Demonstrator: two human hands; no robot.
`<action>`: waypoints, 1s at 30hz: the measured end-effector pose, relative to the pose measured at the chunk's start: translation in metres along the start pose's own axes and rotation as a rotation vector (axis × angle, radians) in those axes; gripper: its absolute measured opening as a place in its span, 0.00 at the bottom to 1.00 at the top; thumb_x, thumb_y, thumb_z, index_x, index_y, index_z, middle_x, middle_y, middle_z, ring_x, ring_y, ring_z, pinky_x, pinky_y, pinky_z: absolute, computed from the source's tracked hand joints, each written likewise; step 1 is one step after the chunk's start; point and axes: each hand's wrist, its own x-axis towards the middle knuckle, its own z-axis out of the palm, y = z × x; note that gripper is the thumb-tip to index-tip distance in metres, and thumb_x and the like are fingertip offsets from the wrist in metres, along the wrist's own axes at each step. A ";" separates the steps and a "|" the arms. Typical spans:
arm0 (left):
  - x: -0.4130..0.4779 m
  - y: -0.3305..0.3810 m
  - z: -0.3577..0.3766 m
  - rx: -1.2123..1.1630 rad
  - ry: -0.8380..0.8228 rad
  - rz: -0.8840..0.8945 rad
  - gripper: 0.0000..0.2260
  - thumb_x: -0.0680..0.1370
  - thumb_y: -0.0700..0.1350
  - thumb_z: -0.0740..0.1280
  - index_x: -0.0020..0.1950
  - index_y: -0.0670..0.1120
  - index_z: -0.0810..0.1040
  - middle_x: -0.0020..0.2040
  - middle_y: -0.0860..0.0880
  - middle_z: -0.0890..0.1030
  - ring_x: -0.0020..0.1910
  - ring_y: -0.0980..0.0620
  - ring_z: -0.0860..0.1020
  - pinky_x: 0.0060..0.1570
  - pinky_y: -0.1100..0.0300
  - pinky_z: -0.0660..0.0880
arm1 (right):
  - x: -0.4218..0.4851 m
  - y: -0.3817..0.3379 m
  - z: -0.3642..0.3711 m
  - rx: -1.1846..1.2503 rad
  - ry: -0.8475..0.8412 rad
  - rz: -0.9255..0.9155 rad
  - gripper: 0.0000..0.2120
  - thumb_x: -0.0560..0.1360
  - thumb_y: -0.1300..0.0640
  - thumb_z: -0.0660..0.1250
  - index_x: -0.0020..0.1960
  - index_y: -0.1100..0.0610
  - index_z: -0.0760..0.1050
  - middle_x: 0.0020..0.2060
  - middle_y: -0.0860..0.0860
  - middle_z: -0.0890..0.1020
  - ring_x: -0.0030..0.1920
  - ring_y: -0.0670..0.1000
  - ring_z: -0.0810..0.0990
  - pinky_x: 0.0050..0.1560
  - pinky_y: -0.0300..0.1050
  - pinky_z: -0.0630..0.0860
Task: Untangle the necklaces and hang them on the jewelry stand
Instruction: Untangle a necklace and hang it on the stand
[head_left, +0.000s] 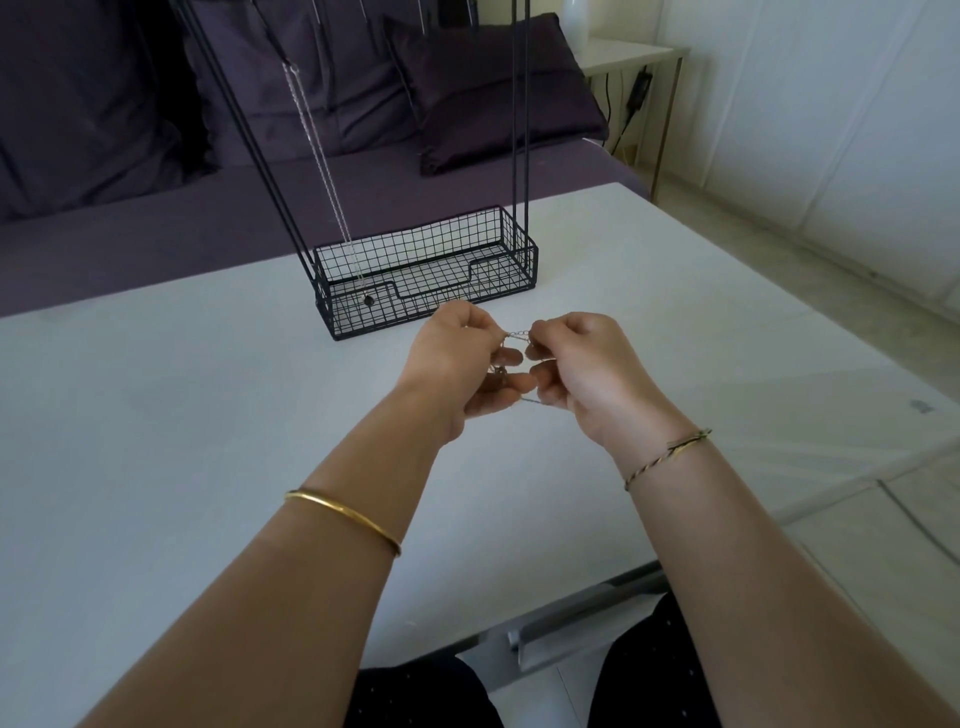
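Right now a thin tangled necklace (514, 335) is strung between both hands above the white table (156, 415), just in front of the black wire jewelry stand (426, 270). Left hand (460, 358) pinches it with curled fingers; right hand (582, 369) pinches the other end, fingers curled tight. A silver necklace (322, 156) already hangs on the stand, its pendant down in the basket.

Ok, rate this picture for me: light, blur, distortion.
Head view: soft even daylight, no hard shadows or glare on the table; the wide lens splays the stand rods and bends the table edge; the chain pinched between left hand and right hand is thin and slightly blurred; the hanging necklace is faint against the purple sofa.
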 end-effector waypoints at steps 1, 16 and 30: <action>0.001 0.000 0.000 -0.021 0.011 -0.003 0.07 0.81 0.37 0.57 0.44 0.46 0.69 0.42 0.44 0.78 0.21 0.54 0.76 0.21 0.66 0.71 | -0.001 -0.001 0.000 0.015 -0.027 0.026 0.09 0.78 0.63 0.59 0.38 0.60 0.70 0.33 0.53 0.74 0.24 0.47 0.70 0.24 0.37 0.68; 0.001 -0.001 -0.003 -0.005 -0.033 -0.146 0.07 0.82 0.37 0.55 0.45 0.42 0.68 0.40 0.43 0.74 0.19 0.56 0.76 0.19 0.67 0.70 | 0.003 -0.003 -0.001 0.536 0.025 0.155 0.12 0.81 0.61 0.58 0.39 0.59 0.70 0.32 0.52 0.75 0.26 0.47 0.70 0.23 0.35 0.69; 0.003 -0.005 0.000 0.232 0.155 0.178 0.05 0.80 0.41 0.55 0.51 0.45 0.70 0.31 0.48 0.76 0.17 0.57 0.66 0.19 0.67 0.63 | -0.002 0.000 -0.002 0.032 -0.136 0.088 0.04 0.75 0.68 0.63 0.46 0.66 0.77 0.30 0.54 0.70 0.23 0.46 0.68 0.28 0.39 0.76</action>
